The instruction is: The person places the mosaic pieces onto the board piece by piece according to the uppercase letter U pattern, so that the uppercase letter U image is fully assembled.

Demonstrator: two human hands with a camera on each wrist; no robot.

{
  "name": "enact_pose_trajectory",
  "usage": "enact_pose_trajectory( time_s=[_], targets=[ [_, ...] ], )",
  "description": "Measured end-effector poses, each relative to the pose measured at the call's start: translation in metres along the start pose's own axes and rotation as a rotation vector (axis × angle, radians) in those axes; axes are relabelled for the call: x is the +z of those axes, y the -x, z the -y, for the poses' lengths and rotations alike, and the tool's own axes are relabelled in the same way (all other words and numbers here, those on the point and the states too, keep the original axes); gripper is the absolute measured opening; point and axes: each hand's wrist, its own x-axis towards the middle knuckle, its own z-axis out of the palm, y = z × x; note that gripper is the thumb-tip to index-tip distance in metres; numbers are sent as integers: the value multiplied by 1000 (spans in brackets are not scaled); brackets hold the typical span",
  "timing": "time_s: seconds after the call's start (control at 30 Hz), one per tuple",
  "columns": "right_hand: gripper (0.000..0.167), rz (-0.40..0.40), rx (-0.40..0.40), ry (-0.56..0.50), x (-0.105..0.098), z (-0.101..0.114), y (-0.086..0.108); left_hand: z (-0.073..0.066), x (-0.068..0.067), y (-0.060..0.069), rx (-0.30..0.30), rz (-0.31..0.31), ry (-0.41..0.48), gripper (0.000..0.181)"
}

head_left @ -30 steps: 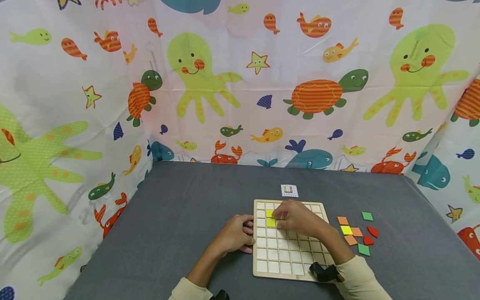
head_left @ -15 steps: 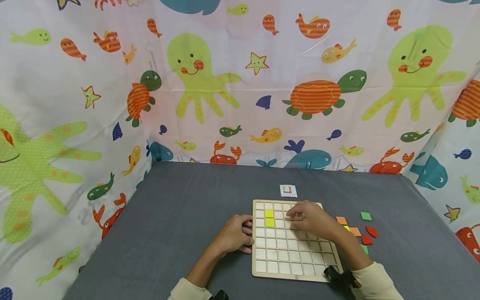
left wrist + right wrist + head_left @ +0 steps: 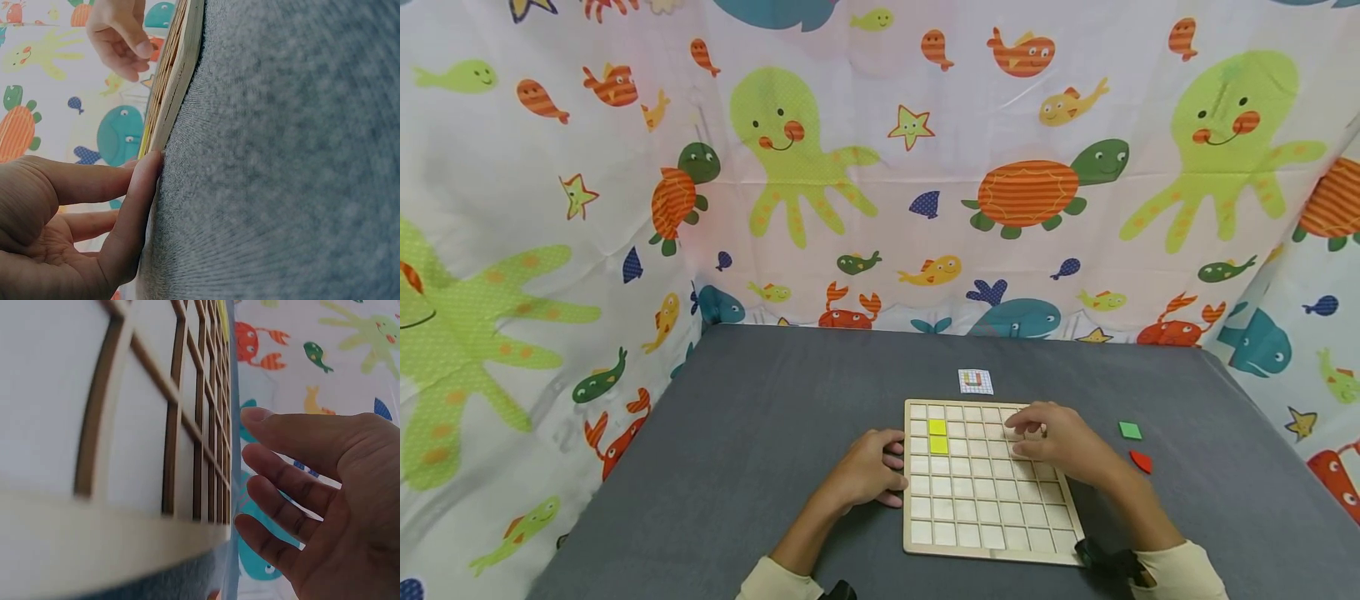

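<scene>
Seen from the head, the board lay flat on the worktop. Two yellow tiles sat in neighbouring cells by the board's far left corner. My left hand was at its left edge, fingers bent, tips touching the rim. My right hand had just swung away from the tiles, rightwards, to hover by the far right corner, thumb and fingers apart. I judged the second yellow tile placed and that hand free for another piece. Beyond the board's far edge lay the card, with a small coloured figure on a grid. Off its right side I saw a green tile and a red piece; the orange tiles, visible a second earlier, were out of sight, hidden by my arm, I supposed.

From the left wrist, my left fingertips met at the board's edge; I couldn't tell whether they pinched it or only pressed against it.

From the right wrist, my right thumb and fingers were spread, with nothing visible between them, and apart from the board's surface.
</scene>
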Motion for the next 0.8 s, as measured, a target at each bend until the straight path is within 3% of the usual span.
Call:
enact_pose_trajectory(
  time_s=[0.53,0.8],
  targets=[
    [40,19,137,-7,-22,-26,18,1,-2,0,6,3,28,71],
    [43,17,137,20,-31,-37,25,2,-1,-1,-4,5,8,70]
  ],
)
